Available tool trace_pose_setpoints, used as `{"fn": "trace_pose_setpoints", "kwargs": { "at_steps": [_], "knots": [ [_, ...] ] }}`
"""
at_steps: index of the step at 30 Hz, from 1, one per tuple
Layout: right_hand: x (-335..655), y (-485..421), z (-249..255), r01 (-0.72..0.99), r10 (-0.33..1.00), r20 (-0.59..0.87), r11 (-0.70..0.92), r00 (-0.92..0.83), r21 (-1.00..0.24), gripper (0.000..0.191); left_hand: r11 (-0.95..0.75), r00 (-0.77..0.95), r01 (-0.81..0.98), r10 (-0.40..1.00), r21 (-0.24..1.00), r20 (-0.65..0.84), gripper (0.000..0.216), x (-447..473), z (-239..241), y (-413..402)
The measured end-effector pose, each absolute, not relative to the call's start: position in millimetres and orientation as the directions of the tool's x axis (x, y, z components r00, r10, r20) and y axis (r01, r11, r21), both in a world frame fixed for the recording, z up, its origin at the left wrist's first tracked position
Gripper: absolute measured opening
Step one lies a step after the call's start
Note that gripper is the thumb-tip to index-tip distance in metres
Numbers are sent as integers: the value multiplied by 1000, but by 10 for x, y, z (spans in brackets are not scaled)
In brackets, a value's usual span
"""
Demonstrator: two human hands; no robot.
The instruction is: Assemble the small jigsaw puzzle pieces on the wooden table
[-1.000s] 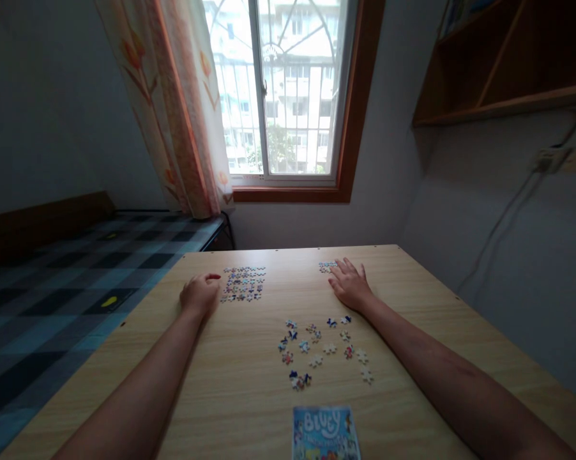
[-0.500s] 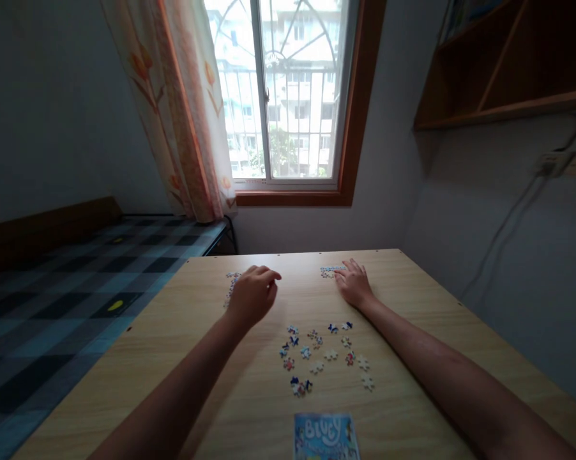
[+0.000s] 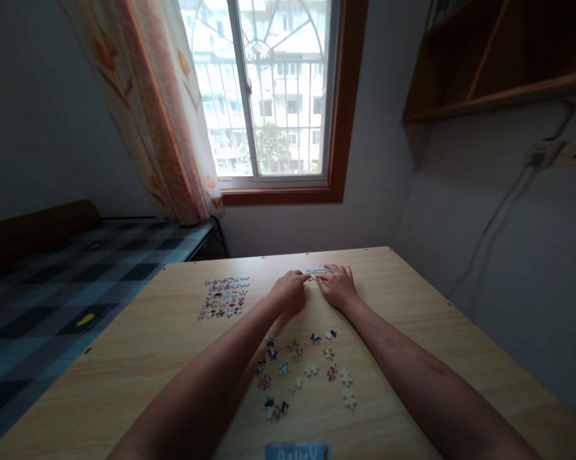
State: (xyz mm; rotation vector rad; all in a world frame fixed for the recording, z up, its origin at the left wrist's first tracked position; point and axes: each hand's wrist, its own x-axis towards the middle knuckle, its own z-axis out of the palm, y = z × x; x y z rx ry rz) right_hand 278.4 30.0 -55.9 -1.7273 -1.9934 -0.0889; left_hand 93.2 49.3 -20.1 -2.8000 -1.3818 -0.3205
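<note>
My left hand (image 3: pixel 290 291) reaches across the table, fingers closed and fingertips at a small puzzle piece (image 3: pixel 312 278). Just to its right, my right hand (image 3: pixel 338 285) rests with fingers apart at the partly joined puzzle rows (image 3: pixel 317 271), covering their right end. The two hands' fingertips nearly meet at the near edge of those rows. Over on the left lies a block of puzzle pieces set out in rows (image 3: pixel 225 297). Closer to me, between my forearms, loose puzzle pieces (image 3: pixel 296 384) are scattered, some printed side up and some pale.
A blue box or card with white lettering (image 3: pixel 297 451) is cut off at the bottom edge. The wooden table (image 3: pixel 393 306) ends before the window wall. A bed with a checked cover (image 3: pixel 139 255) adjoins on the left; a wall shelf (image 3: pixel 489 105) hangs at right.
My left hand has moved right, from beside the left block to the rows at my right hand, uncovering that block. The right hand stays by its rows. The view has shifted slightly right.
</note>
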Motion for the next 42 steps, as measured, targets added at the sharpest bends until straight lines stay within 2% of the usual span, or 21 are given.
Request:
{"fn": "trace_pose_setpoints", "kwargs": {
  "at_steps": [6, 10, 16, 22, 33, 42],
  "knots": [
    [2794, 309, -544, 947, 937, 348, 144, -37, -287, 29, -632, 612, 773, 768, 64, 192, 37, 943, -315, 610],
    [2803, 266, -491, 941, 915, 402, 158, -25, -301, 28, -688, 670, 725, 716, 35, 196, 34, 905, -256, 646],
    [2785, 207, -422, 942, 892, 445, 215, -82, -257, 26, -739, 726, 671, 671, 59, 151, 33, 808, -173, 729],
    [2788, 224, -444, 958, 925, 371, 173, -78, -230, 26, -743, 728, 660, 669, 107, 150, 34, 781, -158, 778],
    [2789, 259, -486, 954, 921, 385, 168, -62, -249, 28, -750, 726, 653, 660, 106, 196, 46, 775, -181, 799],
    [2778, 242, -471, 959, 928, 362, 179, -89, -222, 27, -710, 684, 690, 703, 143, 193, 38, 809, -240, 823]
  ]
}}
